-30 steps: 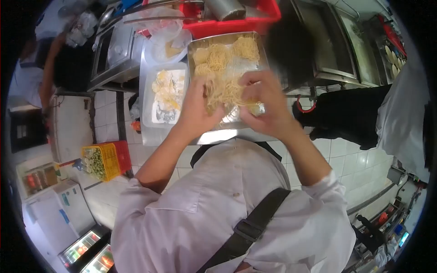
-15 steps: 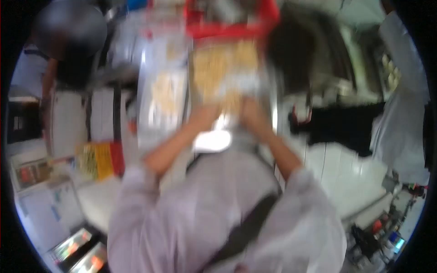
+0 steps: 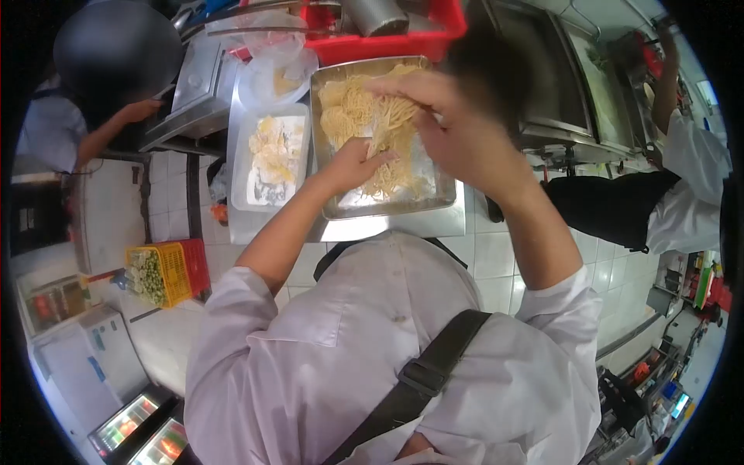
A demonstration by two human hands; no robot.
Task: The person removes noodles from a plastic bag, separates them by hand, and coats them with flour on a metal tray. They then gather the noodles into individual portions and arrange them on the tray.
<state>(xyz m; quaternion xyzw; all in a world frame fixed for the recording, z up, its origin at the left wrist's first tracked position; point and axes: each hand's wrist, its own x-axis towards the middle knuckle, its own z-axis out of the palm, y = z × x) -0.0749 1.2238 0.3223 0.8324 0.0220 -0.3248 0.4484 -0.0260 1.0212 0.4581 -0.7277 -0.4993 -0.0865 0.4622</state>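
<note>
A metal tray (image 3: 333,206) holds several portions of thin yellow noodles (image 3: 339,124). Over its middle, my left hand (image 3: 356,163) grips the lower part of a noodle bundle (image 3: 391,124). My right hand (image 3: 457,124) is raised above the tray's right side, its fingers curled round the upper end of the same bundle. Loose strands lie on the tray below my hands. Left of the tray stands a white container (image 3: 240,182) with yellow pieces and white powder, and behind it a clear plastic bowl (image 3: 248,85).
A red basket (image 3: 434,43) with metal items stands behind the tray. At the left are a dark wok (image 3: 116,50) and a co-worker's hand (image 3: 142,110). Another person in a dark apron (image 3: 604,209) stands right. A yellow crate (image 3: 174,271) is on the floor.
My right hand has risen and moved forward with the upper end of the noodle bundle. My left hand remains low over the tray. The view is sharper and the metal tray shows more fully.
</note>
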